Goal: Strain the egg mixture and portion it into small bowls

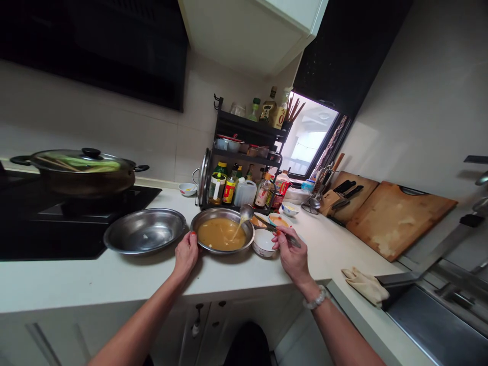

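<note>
Your right hand (pixel 293 254) is gripping a long grey metal ladle (pixel 247 212), slanting to the far left over the round silver metal bowl (pixel 224 252) of brown soup (pixel 217 234), while your nearer left hand (pixel 186 253) is holding the bowl's left rim.

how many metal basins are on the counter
2: one metal basin, holding brownish liquid, at the left hand; the other metal basin beside it, nearer the stove.

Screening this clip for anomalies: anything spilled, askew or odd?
Nothing stands out. The trickle of liquid from the tilted ladle falls inside the metal bowl; I see no spill around it. The crumpled cloth beside the sink looks merely untidy.
</note>
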The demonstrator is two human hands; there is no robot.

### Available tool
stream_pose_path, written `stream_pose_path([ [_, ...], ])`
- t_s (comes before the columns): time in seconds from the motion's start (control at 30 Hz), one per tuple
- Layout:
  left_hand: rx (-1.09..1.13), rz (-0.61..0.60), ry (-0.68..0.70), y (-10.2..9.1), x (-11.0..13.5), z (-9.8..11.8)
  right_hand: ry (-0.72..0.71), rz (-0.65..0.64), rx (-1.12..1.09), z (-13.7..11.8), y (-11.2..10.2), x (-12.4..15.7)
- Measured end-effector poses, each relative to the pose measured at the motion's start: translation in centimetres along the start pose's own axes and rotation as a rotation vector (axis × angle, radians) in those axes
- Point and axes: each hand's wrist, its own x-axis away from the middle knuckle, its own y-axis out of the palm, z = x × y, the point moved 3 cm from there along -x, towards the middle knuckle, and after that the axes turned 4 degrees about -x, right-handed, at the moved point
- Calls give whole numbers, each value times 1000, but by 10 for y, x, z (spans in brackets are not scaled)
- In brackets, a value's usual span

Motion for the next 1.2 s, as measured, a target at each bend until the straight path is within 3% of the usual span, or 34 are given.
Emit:
stream_pose_path([
  [0.1, -8, -2, 5, 0, 0, 0, -113, -61, 64, -2, -7, 3],
  [0.17, -12, -7, 3, 0, 0, 0, -108, -22, 103, 0, -19, 3],
  [0.37, -29, 2, -19, -2, 1, 3, 56, 245, 306, 17, -81, 7],
  [0.53, -39, -7, -32, -2, 0, 2, 172, 235, 478, 34, -122, 21],
  [0.73, -45, -22, -27, -3, 1, 4, 266, 209, 490, 47, -128, 33],
  [0.93, -46, -17, -19, -3, 2, 4, 385, 398, 312, 58, -136, 31],
  [1.2, -54, -28, -36, -3, 1, 4, 399, 569, 127, 66, -154, 29],
])
